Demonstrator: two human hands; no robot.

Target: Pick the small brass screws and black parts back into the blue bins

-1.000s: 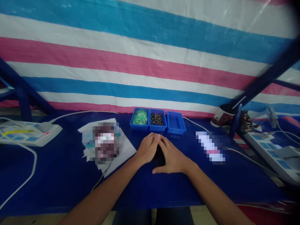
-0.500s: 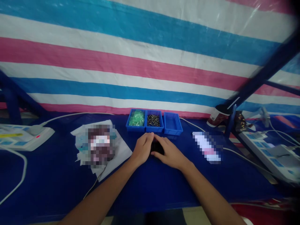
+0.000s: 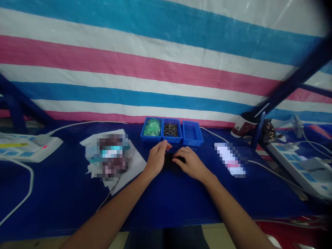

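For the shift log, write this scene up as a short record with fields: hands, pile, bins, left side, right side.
hands: left hand and right hand at either side of the pile
pile: small black pieces, partly hidden
left bin: green pieces
middle bin: small metallic pieces
right bin: nothing visible inside
left side: papers, power strip
right side: cup, another power strip
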